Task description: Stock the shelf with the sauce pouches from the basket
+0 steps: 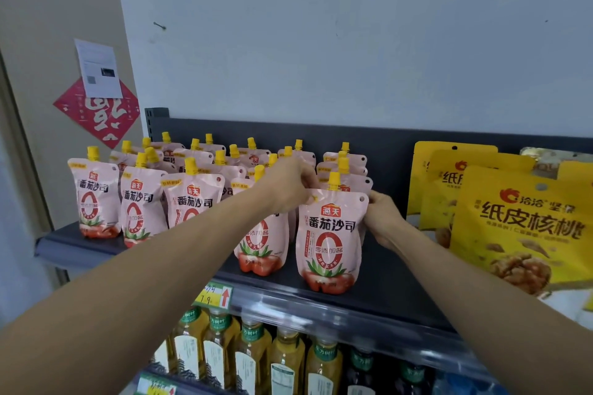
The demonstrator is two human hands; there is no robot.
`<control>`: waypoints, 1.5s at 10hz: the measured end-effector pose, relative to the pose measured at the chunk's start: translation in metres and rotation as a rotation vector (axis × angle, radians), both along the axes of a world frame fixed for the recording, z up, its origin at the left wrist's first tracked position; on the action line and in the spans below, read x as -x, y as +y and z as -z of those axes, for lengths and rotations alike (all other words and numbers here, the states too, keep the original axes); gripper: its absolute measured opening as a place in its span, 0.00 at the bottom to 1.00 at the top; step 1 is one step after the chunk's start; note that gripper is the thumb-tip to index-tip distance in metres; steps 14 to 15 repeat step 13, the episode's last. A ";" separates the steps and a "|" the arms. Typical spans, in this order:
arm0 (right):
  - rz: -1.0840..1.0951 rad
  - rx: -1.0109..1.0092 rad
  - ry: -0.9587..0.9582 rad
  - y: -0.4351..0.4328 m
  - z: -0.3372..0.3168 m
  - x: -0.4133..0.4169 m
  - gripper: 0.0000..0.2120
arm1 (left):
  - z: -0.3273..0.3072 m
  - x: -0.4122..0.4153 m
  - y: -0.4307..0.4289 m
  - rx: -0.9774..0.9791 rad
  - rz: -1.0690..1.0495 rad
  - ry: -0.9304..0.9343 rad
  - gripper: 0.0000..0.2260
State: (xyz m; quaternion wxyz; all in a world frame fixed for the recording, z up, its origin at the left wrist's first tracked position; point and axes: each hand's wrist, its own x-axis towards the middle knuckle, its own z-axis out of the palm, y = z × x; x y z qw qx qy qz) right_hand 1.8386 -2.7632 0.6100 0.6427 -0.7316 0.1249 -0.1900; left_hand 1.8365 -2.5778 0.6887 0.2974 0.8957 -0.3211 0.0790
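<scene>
Pouch: pink spouted tomato-sauce pouch with yellow cap [330,234], upright at front of dark grey metal shelf [385,279], rightmost column.
Left hand: left hand [288,184] pinching pouch's top left corner.
Right hand: right hand [382,221] gripping pouch's right edge near the top.
Neighbours: rows of same pink pouches [189,199] behind and left; yellow walnut bags [526,228] close on the right.
Basket: not in view.
Risk: soft base, pouch may flop forward off the edge once released, or knock the column behind if pushed back hard.
Below: yellow drink bottles [253,353].
</scene>
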 end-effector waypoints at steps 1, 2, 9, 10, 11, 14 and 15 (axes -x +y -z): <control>-0.025 0.025 0.007 -0.002 0.000 0.003 0.12 | 0.001 0.000 -0.001 0.003 -0.011 -0.013 0.07; -0.040 0.019 0.004 -0.003 0.000 0.005 0.14 | 0.002 0.001 -0.003 0.014 -0.027 -0.027 0.08; -0.120 0.266 0.191 -0.005 -0.004 0.021 0.16 | 0.004 -0.002 -0.007 0.014 -0.091 -0.058 0.13; -0.121 0.267 0.171 -0.006 -0.007 0.026 0.18 | 0.005 -0.001 -0.006 0.025 -0.103 -0.087 0.13; -0.108 0.272 0.163 -0.007 -0.010 0.028 0.19 | 0.004 0.000 -0.007 0.034 -0.124 -0.124 0.13; 0.044 0.308 0.090 -0.013 -0.024 0.039 0.21 | -0.001 0.003 0.001 0.107 -0.180 -0.225 0.13; 0.044 0.308 0.090 -0.013 -0.024 0.039 0.21 | -0.001 0.003 0.001 0.107 -0.180 -0.225 0.13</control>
